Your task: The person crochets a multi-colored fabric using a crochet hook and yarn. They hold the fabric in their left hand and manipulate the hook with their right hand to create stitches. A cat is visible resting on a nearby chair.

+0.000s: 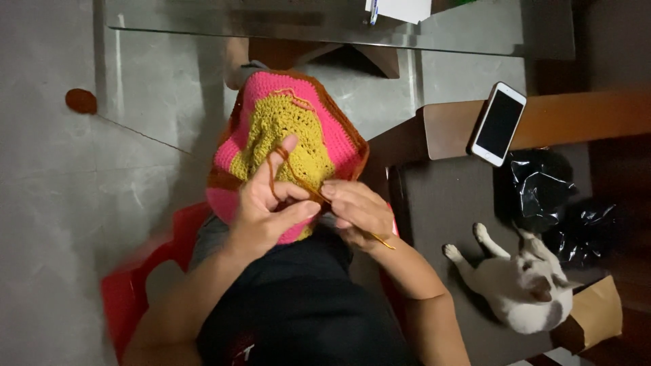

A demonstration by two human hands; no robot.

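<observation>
Head view, looking down at a lap. The crochet piece (288,135) sits at frame centre, draped over the knees: mustard-yellow middle, pink band around it, brown edge. Its lower part is covered by both hands.

Left hand (264,210) is just left of centre, fingers curled and pressed onto the piece, index finger raised up over the yellow area. A strand of brown yarn (274,169) loops over that index finger and runs down toward the other hand. The left hand pinches the fabric's lower edge between thumb and fingers.

Right hand (356,213) is just right of centre, touching the left hand at the fingertips. Fingers are closed together, pinching a thin gold hook (383,240); its tail end sticks out below the hand toward lower right. The hook tip is hidden between the 2 hands.

The person wears dark clothes and sits on a red chair (129,285), seen at lower left. Grey floor (54,203) fills the left side.

A glass tabletop (271,20) runs across the top of the frame. A phone (498,124) with white rim and dark screen lies upper right on a wooden edge. A black plastic bag (542,186) is right of centre. A white cat (522,285) lies at lower right, beside a brown paper piece (597,312).
</observation>
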